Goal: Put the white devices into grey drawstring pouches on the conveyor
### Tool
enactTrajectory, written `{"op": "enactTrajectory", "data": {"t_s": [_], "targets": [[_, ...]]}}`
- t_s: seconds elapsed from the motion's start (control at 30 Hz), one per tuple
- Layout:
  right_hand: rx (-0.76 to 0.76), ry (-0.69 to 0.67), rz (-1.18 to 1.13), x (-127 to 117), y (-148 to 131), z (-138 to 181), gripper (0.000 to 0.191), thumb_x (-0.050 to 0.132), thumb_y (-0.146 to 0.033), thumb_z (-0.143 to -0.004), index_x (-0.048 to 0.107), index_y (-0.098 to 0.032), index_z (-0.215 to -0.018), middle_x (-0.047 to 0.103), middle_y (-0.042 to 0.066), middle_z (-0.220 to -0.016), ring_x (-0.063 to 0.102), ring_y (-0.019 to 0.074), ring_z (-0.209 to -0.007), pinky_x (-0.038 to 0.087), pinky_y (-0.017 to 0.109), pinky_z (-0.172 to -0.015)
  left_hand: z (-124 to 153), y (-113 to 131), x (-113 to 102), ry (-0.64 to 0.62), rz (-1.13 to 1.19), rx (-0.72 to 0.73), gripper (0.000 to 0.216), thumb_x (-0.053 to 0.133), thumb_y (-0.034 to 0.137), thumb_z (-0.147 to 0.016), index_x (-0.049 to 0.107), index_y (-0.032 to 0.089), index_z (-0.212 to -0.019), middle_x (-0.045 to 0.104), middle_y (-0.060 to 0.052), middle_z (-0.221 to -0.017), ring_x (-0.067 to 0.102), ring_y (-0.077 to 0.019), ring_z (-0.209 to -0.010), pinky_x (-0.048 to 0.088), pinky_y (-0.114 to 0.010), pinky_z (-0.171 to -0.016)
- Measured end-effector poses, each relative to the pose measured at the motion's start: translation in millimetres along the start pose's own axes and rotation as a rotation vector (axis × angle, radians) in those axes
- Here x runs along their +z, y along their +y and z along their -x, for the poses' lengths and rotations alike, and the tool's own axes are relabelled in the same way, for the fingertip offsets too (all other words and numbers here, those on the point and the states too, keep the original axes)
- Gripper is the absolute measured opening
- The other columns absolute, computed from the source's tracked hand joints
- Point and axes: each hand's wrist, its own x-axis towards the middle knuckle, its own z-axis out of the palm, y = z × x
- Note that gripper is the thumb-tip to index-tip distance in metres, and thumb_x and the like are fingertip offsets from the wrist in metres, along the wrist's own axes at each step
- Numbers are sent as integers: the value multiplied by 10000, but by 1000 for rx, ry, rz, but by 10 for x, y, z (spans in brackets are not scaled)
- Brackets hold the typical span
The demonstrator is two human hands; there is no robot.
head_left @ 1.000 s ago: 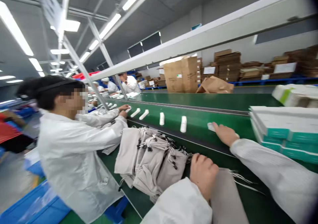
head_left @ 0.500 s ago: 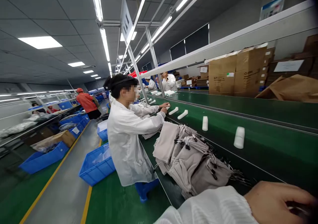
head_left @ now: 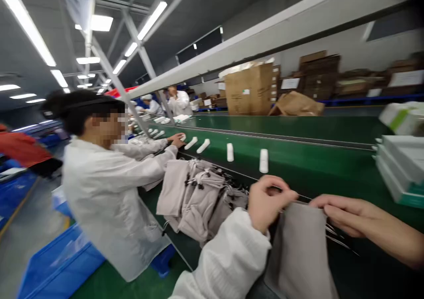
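Observation:
Between my two hands a grey fabric drawstring bag (head_left: 303,250) hangs down from its top edge. My left hand (head_left: 270,199), in a white sleeve, pinches one top corner between thumb and fingers. At the opposite corner my right hand (head_left: 347,213) grips the bag's edge, with pale cords trailing below its fingers. To the left of my left hand lies a pile of similar grey drawstring bags (head_left: 195,197) with black cord ends. The lower part of the held bag runs out of view.
White pieces, one a short white tube (head_left: 263,161), stand or lie along the green conveyor belt (head_left: 311,171). A co-worker in a white coat (head_left: 109,188) sits at the left. White trays (head_left: 402,162) are stacked at the right. A blue crate (head_left: 62,263) stands on the floor.
The view has swung to the right. My right hand and the hanging grey bag have come into view, held by both hands; earlier only my left hand showed, at the lower right.

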Motion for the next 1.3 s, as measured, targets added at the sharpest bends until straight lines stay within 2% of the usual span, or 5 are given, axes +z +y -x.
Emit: {"op": "enactTrajectory", "data": {"t_s": [0.23, 0.4, 0.8, 1.13, 1.3], "targets": [[-349, 382, -669, -118, -695, 133, 123, 621, -284, -902, 514, -241, -858, 152, -84, -619, 83, 67, -462, 182, 211, -414, -54, -187, -166, -15, -144, 38, 136, 645, 289, -839, 549, 210, -895, 504, 29, -825, 373, -61, -560, 316, -198, -516], [-770, 721, -150, -340, -634, -674, 62, 459, -236, -966, 518, -234, -983, 373, -95, -562, 388, 89, -469, 501, 327, -774, 6, -675, -191, -292, -815, 193, 218, 557, 90, -820, 619, 214, -988, 576, -33, -1037, 531, -140, -763, 448, -298, -724], [32, 401, 946, 100, 125, -2260, 433, 590, -282, -947, 508, -133, -1345, 615, 132, -1216, 614, 263, -1101, 484, 490, -963, 56, -900, -229, -333, -1368, 531, 193, 507, 44, -885, 568, 197, -785, 614, -38, -861, 547, -223, -854, 444, -412, -809], [-345, 425, 227, -145, 78, -1240, 957, 602, -199, -867, -76, -323, -1531, 378, 155, -1444, 632, 220, -1078, 553, 399, -891, 7, -587, -258, -456, -651, 305, 134, 559, 158, -888, 510, 201, -770, 569, 10, -767, 484, -154, -735, 386, -316, -740], [-439, 287, -300, 59, -19, -502, 893, 740, -332, -804, 148, -417, -1467, 484, 62, -1283, 694, 180, -871, 593, 379, -776, 21, -426, -144, -428, -389, 164, 147, 686, 216, -812, 571, 188, -725, 512, 2, -807, 465, -135, -709, 360, -264, -643]]}}
